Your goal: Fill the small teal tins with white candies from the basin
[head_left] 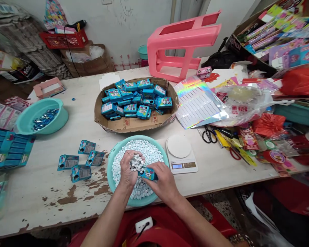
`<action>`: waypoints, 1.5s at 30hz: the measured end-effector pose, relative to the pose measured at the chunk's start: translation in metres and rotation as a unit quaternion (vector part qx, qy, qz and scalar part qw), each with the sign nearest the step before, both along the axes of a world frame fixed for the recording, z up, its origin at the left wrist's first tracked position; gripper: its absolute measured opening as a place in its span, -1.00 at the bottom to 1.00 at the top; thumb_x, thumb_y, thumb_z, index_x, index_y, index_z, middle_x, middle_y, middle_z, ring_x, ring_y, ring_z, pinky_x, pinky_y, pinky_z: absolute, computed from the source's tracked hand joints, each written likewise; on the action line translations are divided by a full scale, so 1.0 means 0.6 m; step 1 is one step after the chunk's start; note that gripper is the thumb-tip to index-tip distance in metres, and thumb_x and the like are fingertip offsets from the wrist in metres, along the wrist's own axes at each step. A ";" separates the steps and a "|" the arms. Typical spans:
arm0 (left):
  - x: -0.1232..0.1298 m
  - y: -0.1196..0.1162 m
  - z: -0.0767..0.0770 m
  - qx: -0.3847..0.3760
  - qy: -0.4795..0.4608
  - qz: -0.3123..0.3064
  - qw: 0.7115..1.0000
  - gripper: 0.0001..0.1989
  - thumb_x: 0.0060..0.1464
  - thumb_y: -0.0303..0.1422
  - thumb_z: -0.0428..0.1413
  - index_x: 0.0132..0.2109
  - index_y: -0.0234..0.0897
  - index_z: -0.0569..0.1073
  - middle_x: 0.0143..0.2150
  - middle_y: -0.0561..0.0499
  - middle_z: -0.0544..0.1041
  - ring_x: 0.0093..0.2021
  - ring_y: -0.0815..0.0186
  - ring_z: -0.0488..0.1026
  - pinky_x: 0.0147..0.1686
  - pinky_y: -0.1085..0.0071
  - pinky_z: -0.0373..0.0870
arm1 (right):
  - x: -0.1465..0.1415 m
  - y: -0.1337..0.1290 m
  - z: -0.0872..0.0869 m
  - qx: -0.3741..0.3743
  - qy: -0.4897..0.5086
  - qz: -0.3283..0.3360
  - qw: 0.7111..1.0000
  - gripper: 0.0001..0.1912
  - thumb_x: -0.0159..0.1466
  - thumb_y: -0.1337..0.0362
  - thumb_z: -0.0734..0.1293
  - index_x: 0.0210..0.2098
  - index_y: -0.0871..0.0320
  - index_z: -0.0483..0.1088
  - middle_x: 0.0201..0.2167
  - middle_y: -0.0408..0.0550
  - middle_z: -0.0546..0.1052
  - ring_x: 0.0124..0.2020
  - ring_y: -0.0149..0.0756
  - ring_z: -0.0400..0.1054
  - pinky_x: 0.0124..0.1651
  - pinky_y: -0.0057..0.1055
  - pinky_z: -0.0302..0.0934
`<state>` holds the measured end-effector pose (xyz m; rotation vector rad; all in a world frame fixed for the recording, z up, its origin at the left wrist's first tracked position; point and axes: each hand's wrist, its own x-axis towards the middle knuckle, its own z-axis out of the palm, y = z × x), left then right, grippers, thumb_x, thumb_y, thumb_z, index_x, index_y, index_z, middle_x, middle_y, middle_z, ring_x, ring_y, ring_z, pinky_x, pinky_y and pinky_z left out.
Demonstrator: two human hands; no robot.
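Note:
My left hand [128, 169] is cupped around a heap of small white candies [137, 162] above a turquoise basin [112, 185]. Many more of the same candies [144, 145] fill that basin. Between the fingers of my right hand [165, 181] is a small blue candy box [147, 173], tilted, with its left end against the heaped candies. Whether candies are inside the box cannot be seen. Left of the basin lie several more blue boxes [81, 172]. A white digital scale [181, 154] stands to the right, with nothing on its plate.
Behind the basin, a cut-down cardboard tray [134, 127] holds many blue boxes. Another turquoise basin [63, 115] with shiny blue pieces stands at left. A pink stool [180, 37] lies on its side; scissors [209, 134] and sticker sheets [198, 106] are at right.

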<state>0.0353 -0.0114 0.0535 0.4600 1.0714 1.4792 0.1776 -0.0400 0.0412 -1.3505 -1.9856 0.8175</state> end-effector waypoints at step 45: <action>0.011 0.021 0.012 -0.012 0.064 -0.004 0.998 -0.75 0.04 -0.26 0.10 -0.51 -0.31 0.34 -0.56 0.07 0.35 -0.53 0.39 0.35 -0.47 0.44 0.30 | -0.023 0.018 -0.004 -0.040 0.091 -0.056 0.993 -0.64 0.02 0.28 0.48 -0.19 0.05 0.40 -0.28 -0.08 0.48 -0.21 -0.16 0.35 -0.14 -0.25 0.25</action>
